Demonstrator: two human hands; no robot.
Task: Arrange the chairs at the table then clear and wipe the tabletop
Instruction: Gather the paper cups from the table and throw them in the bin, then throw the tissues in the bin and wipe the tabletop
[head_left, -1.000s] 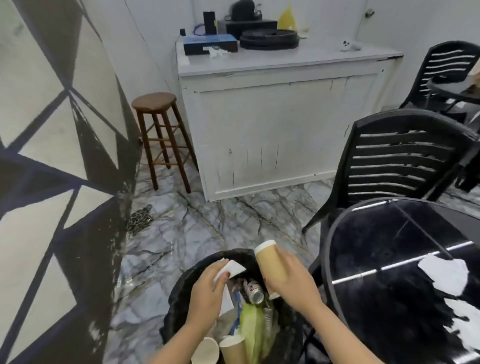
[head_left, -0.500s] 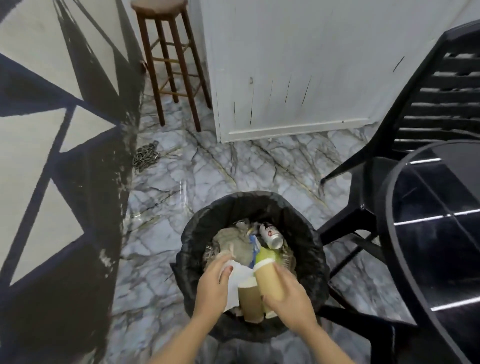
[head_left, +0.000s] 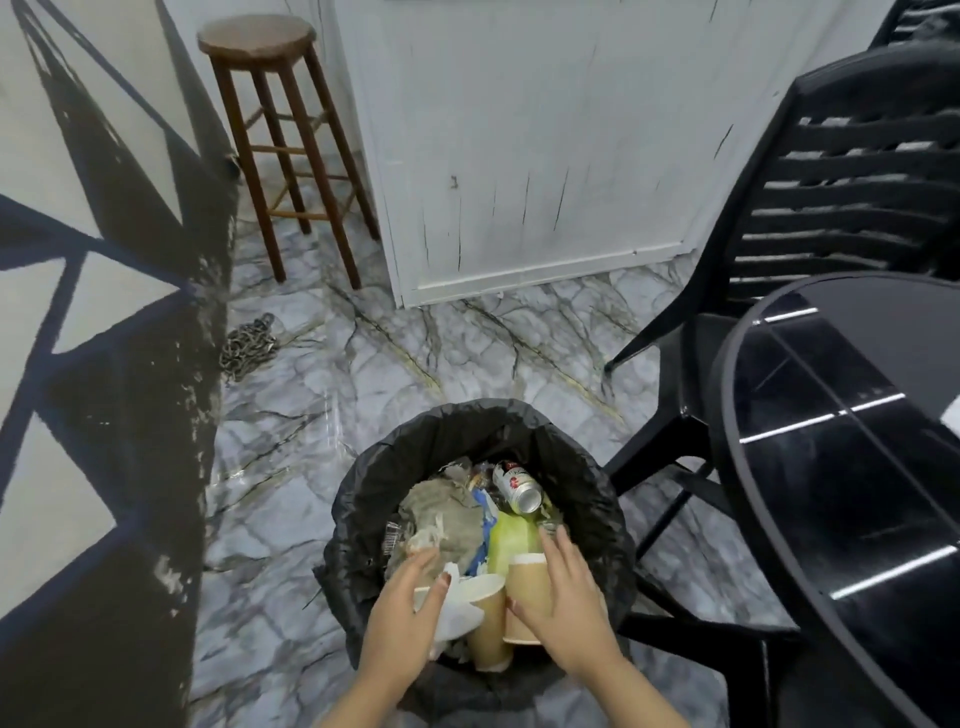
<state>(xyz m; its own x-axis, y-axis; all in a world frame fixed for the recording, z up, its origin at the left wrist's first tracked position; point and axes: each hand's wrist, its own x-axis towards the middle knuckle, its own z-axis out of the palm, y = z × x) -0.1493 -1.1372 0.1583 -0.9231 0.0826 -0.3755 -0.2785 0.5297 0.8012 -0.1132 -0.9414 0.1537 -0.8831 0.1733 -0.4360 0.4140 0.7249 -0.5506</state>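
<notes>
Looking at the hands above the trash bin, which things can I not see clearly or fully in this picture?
- Head view: the glass table is cut by the right edge; what lies on it is unseen.
- The bin bottom is hidden under trash.
- The lower paper cup is partly covered by the left hand and a napkin.
- Whether the right hand grips its cup is unclear.
- The can label is too small.

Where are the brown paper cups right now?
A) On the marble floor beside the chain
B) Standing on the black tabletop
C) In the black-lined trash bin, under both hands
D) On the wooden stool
C: the paper cups sit among the rubbish inside the trash bin, with the left hand and the right hand spread open over them.
</notes>
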